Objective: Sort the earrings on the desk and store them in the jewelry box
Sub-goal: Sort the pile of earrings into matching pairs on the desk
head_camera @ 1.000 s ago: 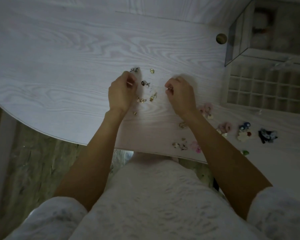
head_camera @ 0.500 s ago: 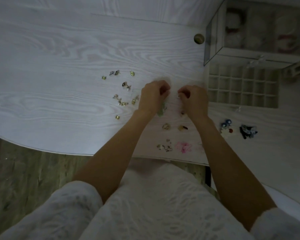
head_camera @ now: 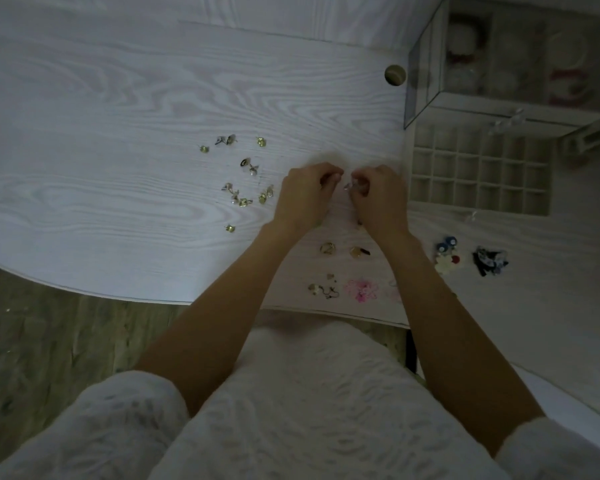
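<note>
Head view: both hands meet over the worktop (head_camera: 118, 168), just left of the jewelry box (head_camera: 478, 171). The right hand (head_camera: 378, 199) has its fingers curled, and its grip pinches a tiny shiny earring (head_camera: 347, 186). The left hand (head_camera: 305, 195) is curled too, fingertips almost touching that earring, but I cannot tell if its grip holds anything. The box's small open cells lie to the right of the earring, so the right hand is nearer. More gold earrings (head_camera: 243, 174) lie far left of the box.
</note>
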Tool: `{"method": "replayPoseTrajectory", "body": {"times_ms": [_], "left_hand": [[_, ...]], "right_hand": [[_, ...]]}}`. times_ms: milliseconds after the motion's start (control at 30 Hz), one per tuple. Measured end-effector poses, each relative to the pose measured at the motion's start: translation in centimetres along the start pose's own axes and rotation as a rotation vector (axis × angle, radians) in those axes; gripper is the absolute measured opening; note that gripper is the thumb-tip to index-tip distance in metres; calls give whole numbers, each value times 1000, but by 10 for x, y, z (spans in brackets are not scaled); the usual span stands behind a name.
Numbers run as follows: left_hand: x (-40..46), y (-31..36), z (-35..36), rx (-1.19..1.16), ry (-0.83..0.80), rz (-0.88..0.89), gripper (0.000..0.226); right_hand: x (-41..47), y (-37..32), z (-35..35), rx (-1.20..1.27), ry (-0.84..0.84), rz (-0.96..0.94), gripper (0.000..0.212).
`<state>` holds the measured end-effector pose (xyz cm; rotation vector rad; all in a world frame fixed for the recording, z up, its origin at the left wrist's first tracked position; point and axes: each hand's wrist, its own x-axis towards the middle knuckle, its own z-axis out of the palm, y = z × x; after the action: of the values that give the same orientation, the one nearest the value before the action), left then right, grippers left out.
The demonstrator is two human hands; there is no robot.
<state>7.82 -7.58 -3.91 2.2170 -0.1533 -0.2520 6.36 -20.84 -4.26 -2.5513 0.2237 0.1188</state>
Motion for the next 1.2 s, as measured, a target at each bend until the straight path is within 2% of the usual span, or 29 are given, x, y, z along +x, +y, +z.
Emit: {"method": "replayPoseTrajectory", "body": {"times_ms": [133, 200, 267, 367, 433, 567, 767, 1000, 1100, 1200], "left_hand": [[-31, -12, -45, 61, 176, -5, 17], [-43, -30, -67, 83, 282, -58, 15], [-44, -55, -83, 116, 317, -134, 18], [-32, -80, -96, 162, 265, -230, 34], [-19, -82, -96, 161, 188, -228, 40], [2, -77, -90, 237, 94, -166, 26], [0, -84, -90, 252, 89, -180, 11], [-18, -92, -91, 238, 166, -222, 10], [-21, -93, -90, 240, 190, -244, 11], [-23, -93, -92, 262, 174, -239, 10]], "right_hand": [[-3, -20, 7, -75, 51, -193, 19], [0, -38, 17, -65, 8, -275, 18], [7, -58, 30, -44, -58, -349, 17], [20, -88, 51, -6, -151, -383, 19], [27, -103, 62, 11, -189, -355, 20], [32, -109, 74, -31, -204, -293, 16], [31, -86, 67, -13, -147, -264, 11], [52, -124, 73, -2, -175, -464, 23], [70, -141, 84, -37, -240, -408, 29], [78, -142, 90, -87, -237, -340, 21]]}}
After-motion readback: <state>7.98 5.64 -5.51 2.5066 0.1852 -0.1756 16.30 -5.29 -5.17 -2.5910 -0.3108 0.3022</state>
